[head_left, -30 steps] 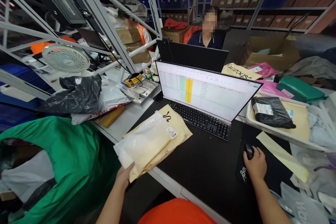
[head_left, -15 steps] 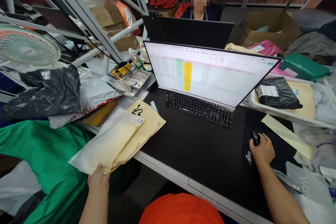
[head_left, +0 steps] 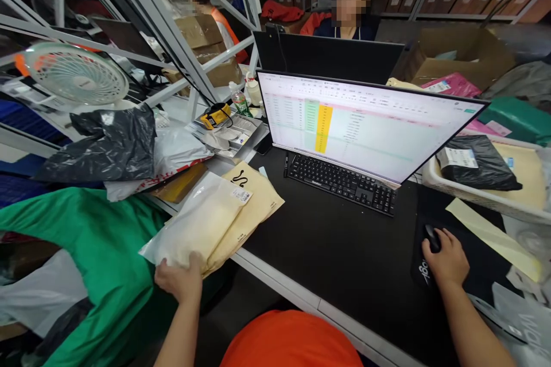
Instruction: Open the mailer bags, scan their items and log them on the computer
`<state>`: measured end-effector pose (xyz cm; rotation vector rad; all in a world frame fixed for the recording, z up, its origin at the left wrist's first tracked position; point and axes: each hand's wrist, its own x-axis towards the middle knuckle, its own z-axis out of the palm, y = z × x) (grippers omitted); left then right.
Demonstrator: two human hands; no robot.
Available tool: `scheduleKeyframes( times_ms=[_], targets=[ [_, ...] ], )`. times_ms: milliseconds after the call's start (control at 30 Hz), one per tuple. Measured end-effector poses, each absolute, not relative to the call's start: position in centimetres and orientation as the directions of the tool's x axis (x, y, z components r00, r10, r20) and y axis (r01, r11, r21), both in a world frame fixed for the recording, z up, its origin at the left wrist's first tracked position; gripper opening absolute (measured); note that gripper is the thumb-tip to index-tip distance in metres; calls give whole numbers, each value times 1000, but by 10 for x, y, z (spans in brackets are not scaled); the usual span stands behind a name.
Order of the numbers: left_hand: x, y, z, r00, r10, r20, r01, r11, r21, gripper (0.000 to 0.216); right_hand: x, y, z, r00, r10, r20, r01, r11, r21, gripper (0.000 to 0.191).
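Observation:
A translucent white plastic mailer (head_left: 196,223) with a small barcode label lies over a cream padded envelope (head_left: 256,200) at the table's left front edge. My left hand (head_left: 181,278) grips the mailer's near edge, thumb and fingers apart along it; some of the fingers are hidden. On the dark mouse pad (head_left: 424,206), my right hand (head_left: 450,258) rests over a black computer mouse (head_left: 431,238), its fingers curled round it. A black keyboard (head_left: 340,183) sits in front of the lit monitor (head_left: 365,132), which displays a spreadsheet with green and yellow columns.
Left are a green sack (head_left: 103,241), a black plastic bag (head_left: 107,143) and a fan (head_left: 81,74). A white basket (head_left: 486,192) holding a black parcel (head_left: 477,163) stands right. A yellow paper strip (head_left: 491,235) crosses the pad. Two people sit beyond.
The view has swung left, shifting everything rightward. My left hand has changed its hold on the mailer, thumb and fingers now wider apart. My right hand stays on the mouse.

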<state>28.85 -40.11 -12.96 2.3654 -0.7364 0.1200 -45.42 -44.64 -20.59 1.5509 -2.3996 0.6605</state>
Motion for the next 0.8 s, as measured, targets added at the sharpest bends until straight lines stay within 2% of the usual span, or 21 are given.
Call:
scheduleKeyframes(
  times_ms=[133,267,367,500,567,667,800],
  targets=[
    [249,-423,-127,712,-622,324,-691,-541,479,73,-454,-449,-204,-405,-825,394,-910,324,-257,51],
    [203,-450,-133,445,-829,338,-853,-277,443,62,-452,-455,-200,-417,-822,388,-900,312,-306,55],
    [163,-479,-144,261,-915,309,-877,-91,472,51,-449,-459,-195,-466,-808,360,-874,358,-328,57],
    [109,-527,-159,20,-974,224,-836,106,538,42,-445,-461,-189,-512,-799,315,-848,411,-335,57],
    [86,-550,-165,-66,-983,170,-806,153,572,37,-444,-462,-189,-516,-796,317,-844,410,-345,57],
    [62,-574,-173,-123,-986,112,-782,165,601,33,-446,-463,-191,-512,-793,329,-843,392,-367,54],
    [52,-583,-182,-133,-981,139,-783,190,592,32,-448,-463,-195,-511,-794,329,-842,387,-376,53]
  ],
)
